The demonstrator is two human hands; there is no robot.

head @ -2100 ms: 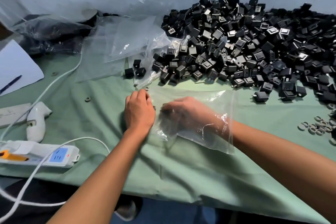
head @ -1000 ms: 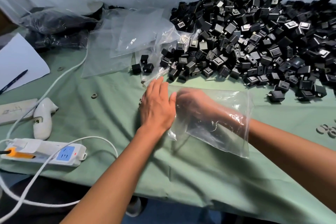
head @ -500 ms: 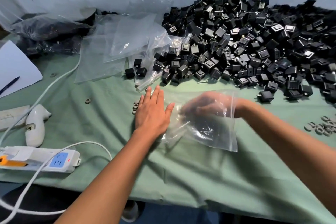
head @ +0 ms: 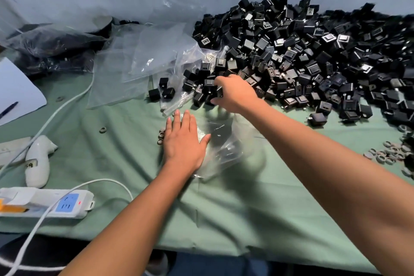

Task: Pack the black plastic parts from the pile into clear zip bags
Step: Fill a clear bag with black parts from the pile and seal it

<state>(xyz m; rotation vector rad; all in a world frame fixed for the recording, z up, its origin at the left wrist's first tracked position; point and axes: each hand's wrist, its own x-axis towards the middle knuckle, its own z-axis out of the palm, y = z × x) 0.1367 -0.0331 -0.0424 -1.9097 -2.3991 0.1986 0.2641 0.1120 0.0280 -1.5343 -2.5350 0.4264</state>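
Observation:
A large pile of black plastic parts covers the back right of the green cloth. My right hand is at the pile's near left edge, fingers curled over several parts; how firmly it holds them I cannot tell. My left hand lies flat with fingers spread on the left edge of a clear zip bag, pinning it to the cloth. The bag is blurred and dark shapes show through it. Three loose black parts sit left of the pile.
Empty clear bags lie behind my hands. Filled bags sit at the back left. A white power strip with cables, a white handheld tool, paper with a pen and small rings surround the work area.
My right hand came out of the clear bag and reached forward to the near edge of the pile. My left hand opened flat and stayed on the bag's left edge.

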